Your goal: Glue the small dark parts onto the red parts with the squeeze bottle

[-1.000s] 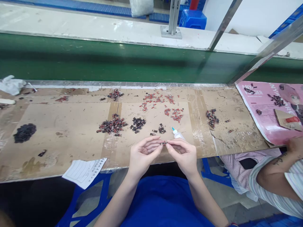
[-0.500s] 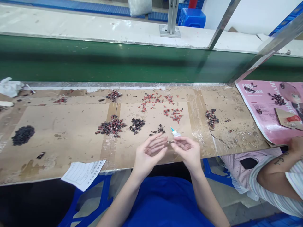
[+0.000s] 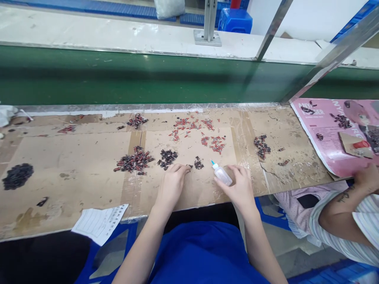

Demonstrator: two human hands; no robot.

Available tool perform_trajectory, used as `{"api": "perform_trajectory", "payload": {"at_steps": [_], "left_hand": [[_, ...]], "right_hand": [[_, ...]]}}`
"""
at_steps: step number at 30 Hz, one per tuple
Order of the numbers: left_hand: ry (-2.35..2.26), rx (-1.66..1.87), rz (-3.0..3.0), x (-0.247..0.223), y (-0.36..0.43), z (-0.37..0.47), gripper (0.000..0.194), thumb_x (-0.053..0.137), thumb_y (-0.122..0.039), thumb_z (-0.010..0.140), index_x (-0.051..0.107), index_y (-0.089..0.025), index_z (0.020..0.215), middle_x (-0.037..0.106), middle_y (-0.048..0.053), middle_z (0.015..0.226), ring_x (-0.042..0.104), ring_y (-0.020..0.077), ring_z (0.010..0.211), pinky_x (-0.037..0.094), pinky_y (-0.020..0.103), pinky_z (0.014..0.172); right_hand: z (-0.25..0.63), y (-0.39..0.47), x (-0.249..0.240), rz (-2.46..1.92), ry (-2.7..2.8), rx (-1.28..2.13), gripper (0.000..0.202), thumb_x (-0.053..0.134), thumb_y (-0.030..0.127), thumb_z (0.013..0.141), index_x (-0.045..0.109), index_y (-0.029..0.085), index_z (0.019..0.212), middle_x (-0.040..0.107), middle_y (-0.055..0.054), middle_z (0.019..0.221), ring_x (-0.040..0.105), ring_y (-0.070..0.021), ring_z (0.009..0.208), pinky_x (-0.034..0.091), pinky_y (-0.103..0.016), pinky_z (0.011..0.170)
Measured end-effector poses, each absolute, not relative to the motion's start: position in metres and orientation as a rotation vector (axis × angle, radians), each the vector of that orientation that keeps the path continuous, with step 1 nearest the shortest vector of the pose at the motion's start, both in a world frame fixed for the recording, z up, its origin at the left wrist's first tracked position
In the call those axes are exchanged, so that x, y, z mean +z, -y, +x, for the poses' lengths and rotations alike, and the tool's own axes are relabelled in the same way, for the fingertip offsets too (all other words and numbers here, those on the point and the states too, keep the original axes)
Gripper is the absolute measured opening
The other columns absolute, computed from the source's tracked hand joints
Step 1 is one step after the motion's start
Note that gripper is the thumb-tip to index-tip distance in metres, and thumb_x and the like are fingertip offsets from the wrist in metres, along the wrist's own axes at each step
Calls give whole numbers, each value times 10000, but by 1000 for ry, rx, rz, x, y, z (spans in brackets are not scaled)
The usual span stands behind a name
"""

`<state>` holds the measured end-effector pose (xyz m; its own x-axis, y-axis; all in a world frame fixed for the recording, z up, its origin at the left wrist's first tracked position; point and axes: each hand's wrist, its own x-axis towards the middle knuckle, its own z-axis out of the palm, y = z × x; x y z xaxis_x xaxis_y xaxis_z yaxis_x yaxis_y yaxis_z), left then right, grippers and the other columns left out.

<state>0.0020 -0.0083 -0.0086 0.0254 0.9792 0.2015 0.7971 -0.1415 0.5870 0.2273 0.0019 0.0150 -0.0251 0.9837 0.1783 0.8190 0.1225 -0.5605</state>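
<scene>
- around the bottle (image 3: pixel 223 176): our right hand (image 3: pixel 240 188), fingers apart; blue nozzle (image 3: pixel 212 162) aimed away, leftward.
- at a black part (image 3: pixel 191 166): our left hand (image 3: pixel 172 183); grip, we cannot tell.

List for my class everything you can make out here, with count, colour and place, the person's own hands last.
Bottle: one, pale with blue tip, right of centre
Loose parts: many, red, mostly centre back
Mixed heaps: two, red and black, left of centre
Dark heaps: at least four, mostly black, far left to right
Paper sheet: one, white, front edge, left
Poster: one, pink, far right
Cardboard: count unclear, brown, under the heaps
Panel: one, green, behind the cardboard
Post: one, grey, top centre
Stool: one, blue, right of the post
Bag: one, white, top centre
Co-worker's arm: one, bare, right edge
Shirt: one, blue, bottom centre
Left hand: one, bare, near centre dark heaps
Right hand: one, bare, around the bottle; contact unclear
</scene>
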Motion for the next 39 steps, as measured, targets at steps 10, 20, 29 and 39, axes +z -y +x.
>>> {"api": "perform_trajectory", "payload": {"at_steps": [10, 20, 29, 39], "left_hand": [[-1660, 644, 2017, -9, 15, -10, 267, 470, -157, 889, 726, -226, 868, 682, 45, 852, 639, 198, 835, 512, 317, 774], [-2137, 891, 1708, -13, 25, 11, 159, 582, -300, 855, 698, -234, 768, 711, 81, 865, 558, 301, 920, 378, 491, 849], [-1933, 1015, 2017, -18, 42, -24, 252, 452, -256, 934, 696, -243, 998, 721, 91, 1003, 586, 262, 948, 435, 440, 863], [-1674, 1028, 2162, -21, 31, -19, 142, 574, -256, 897, 716, -260, 891, 774, 10, 841, 682, 177, 753, 451, 348, 785]], "right_hand": [[226, 0, 22, -1605, 1579, 958, 348, 673, 431, 769, 675, 207, 1035, 728, -83, 987, 672, -249, 867, 537, -384, 777], [209, -6, 19, -1335, 873, 1142, 305, 760, 400, 587, 669, 178, 775, 677, -21, 675, 609, -166, 602, 475, -283, 569], [186, -3, 8, -1296, 891, 1322, 294, 718, 440, 672, 722, 160, 759, 672, -22, 638, 506, -111, 502, 402, -241, 480], [178, -1, 6, -1374, 1001, 1220, 254, 696, 421, 660, 709, 167, 667, 713, -52, 644, 642, -202, 609, 514, -306, 573]]}}
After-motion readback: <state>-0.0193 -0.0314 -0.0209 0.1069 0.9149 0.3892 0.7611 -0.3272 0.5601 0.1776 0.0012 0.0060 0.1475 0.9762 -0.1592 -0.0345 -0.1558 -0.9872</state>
